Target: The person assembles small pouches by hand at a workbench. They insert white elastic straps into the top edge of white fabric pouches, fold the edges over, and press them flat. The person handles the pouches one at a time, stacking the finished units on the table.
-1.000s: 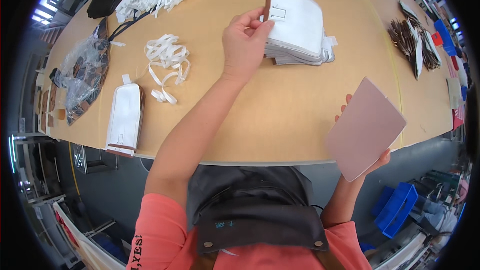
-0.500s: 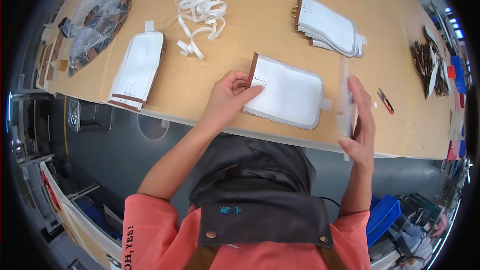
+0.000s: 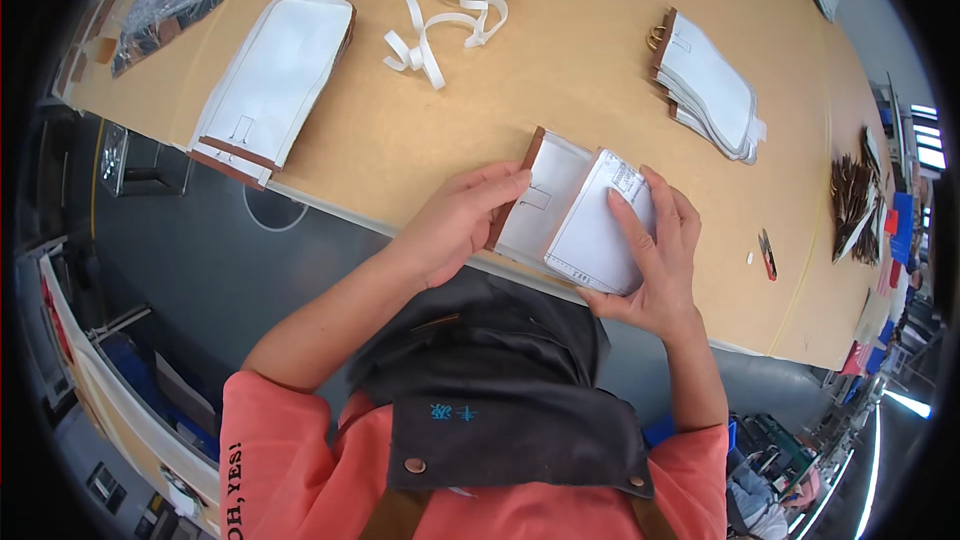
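Note:
My left hand [image 3: 455, 225] grips the brown-edged end of a white flat panel [image 3: 538, 198], fingers closed on its left side at the table's front edge. Faint lines form a small box on the panel near that edge. Over the panel's right part lies a white rectangular card [image 3: 598, 225] with a line drawn along its border and small markings. My right hand [image 3: 660, 255] grips this card from the right, thumb on its face and fingers round the far edge. The card hides the panel's right part.
A stack of white brown-edged panels [image 3: 275, 85] lies at left, another stack [image 3: 715, 90] at right. White ribbon [image 3: 465, 25] is heaped at the back. Thread snips [image 3: 768, 255], a small white piece [image 3: 750, 258] and a bundle of brown strips [image 3: 855, 205] are on the right.
The card in my right hand has gone from edge-on beside the panel to face-up over its right part. My right hand moved left. The view has shifted, too.

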`<state>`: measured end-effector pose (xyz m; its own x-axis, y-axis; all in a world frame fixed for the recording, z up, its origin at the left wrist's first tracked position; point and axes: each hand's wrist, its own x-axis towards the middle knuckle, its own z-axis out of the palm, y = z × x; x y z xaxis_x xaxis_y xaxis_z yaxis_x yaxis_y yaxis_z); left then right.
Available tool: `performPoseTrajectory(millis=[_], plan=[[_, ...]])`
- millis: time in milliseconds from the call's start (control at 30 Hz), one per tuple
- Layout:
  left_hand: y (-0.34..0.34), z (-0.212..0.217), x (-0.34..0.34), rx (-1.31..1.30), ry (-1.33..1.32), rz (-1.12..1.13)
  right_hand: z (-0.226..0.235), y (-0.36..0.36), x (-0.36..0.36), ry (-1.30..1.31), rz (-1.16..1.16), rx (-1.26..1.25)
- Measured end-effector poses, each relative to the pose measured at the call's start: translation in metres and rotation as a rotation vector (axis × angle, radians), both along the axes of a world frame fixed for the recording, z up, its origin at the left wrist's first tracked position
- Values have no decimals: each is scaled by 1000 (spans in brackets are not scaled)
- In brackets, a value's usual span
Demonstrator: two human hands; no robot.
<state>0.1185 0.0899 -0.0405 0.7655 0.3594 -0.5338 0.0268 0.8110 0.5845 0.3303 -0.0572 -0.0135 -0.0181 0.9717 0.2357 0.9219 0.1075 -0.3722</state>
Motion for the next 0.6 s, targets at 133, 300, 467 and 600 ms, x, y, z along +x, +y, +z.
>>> performPoseTrajectory(millis=[133,300,467,600], plan=[[4,-5,-2,-113,-47,23,-1,8,-7,-19,21,-11],[7,2,-1,-186,-71,40,-4,18,-12,-46,28,-44],[8,0,-2,-215,-105,17,-3,23,-16,-71,43,-72],[10,-5,-3,-233,-172,-5,-7,26,-20,-76,42,-62]])
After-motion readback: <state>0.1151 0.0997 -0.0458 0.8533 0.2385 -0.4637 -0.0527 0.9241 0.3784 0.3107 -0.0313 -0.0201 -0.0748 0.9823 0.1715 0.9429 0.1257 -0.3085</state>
